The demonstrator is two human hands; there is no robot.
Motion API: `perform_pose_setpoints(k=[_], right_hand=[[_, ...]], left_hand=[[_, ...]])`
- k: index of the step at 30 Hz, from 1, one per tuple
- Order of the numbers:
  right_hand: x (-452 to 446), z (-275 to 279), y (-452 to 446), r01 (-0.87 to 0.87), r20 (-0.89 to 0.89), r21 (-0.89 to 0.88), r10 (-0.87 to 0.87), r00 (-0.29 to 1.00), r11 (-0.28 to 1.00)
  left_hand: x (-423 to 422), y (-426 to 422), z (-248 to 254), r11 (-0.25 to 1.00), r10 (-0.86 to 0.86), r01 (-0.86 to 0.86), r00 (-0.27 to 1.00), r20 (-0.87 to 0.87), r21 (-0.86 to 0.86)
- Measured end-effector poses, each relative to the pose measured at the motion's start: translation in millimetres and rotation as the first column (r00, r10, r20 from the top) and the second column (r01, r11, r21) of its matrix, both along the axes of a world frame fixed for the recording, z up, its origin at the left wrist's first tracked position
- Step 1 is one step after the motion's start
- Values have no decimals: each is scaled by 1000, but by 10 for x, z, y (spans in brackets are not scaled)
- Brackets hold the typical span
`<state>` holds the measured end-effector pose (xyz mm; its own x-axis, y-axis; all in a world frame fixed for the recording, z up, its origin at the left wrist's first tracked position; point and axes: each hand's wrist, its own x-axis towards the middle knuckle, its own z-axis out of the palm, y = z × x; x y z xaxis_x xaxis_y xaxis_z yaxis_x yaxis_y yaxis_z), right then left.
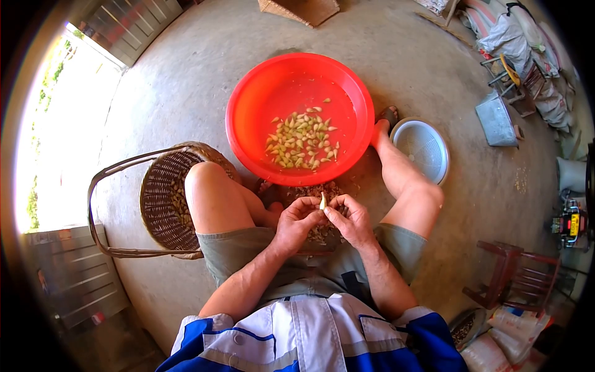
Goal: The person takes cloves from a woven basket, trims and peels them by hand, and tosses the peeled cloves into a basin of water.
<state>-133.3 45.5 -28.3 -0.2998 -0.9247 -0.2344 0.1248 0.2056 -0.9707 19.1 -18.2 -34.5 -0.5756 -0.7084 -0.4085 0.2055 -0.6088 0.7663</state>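
My left hand (294, 227) and my right hand (354, 224) meet between my knees, fingertips pinched around a small pale teardrop-shaped bulb (323, 201) that points upward. Just beyond them stands a large red basin (242, 99), with many similar pale yellow-green bulbs (300, 139) spread over its bottom. Dry brown peelings (323, 234) litter the floor beneath my hands. To the left of my knee, a dark wicker basket (158, 198) with a tall hooped handle contains more bulbs (181, 201), partly hidden by my leg.
A light plastic colander (421, 149) sits by my right foot. Farther right are a metal bucket (497, 121), a reddish wooden chair (517, 276) and piled sacks (514, 37). Another woven basket (304, 7) lies at the far edge; a bright doorway (74, 124) is at left.
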Motion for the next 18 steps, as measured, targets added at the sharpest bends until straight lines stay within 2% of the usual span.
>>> perform_pose_setpoints(k=[3, 6, 13, 18], right_hand=[[-11, 11, -5, -6, 15, 18, 5, 1000, 1000], [-41, 76, -1, -26, 150, 64, 16, 989, 998], [-27, 30, 10, 12, 110, 45, -17, 994, 999], [-32, 28, 5, -21, 103, 42, 17, 995, 999]], left_hand=[[1, 12, -5, 997, -9, 11, 999, 40, -72], [13, -5, 16, 998, -31, 32, 999, 10, -58], [6, -14, 50, 999, -29, 28, 999, -40, -18], [9, 17, -20, 995, -39, 41, 999, 28, -92]])
